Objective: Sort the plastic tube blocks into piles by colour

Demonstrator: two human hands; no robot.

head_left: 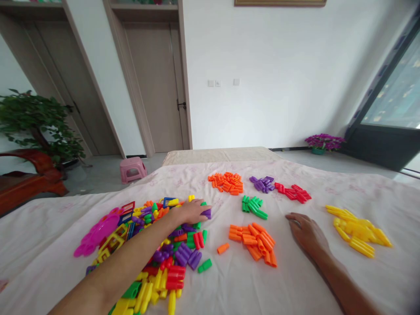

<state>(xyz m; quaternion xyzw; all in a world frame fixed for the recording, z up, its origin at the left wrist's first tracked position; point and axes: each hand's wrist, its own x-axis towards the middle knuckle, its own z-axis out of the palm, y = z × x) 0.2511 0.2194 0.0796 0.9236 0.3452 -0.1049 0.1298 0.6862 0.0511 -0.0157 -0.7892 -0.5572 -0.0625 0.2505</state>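
My left hand [193, 212] reaches over the right edge of a mixed pile of plastic building blocks [157, 280]. Its fingers are stretched and apart, with a purple block [206, 213] at the fingertips; no firm grip on it shows. A green block [204, 204] peeks out just beyond them. My right hand [306, 229] rests palm down on the cloth, fingers extended and holding nothing. It lies between an orange group of blocks [257, 240] and a yellow group [359, 229]. A green group [254, 205] is farther back.
Orange blocks [226, 183], purple blocks [261, 183] and red blocks [293, 192] lie grouped toward the back. A single orange block [223, 248] and a green one [205, 265] sit beside the pile. A magenta plastic piece [101, 232] is at left. A pink stool [133, 169] stands beyond the table.
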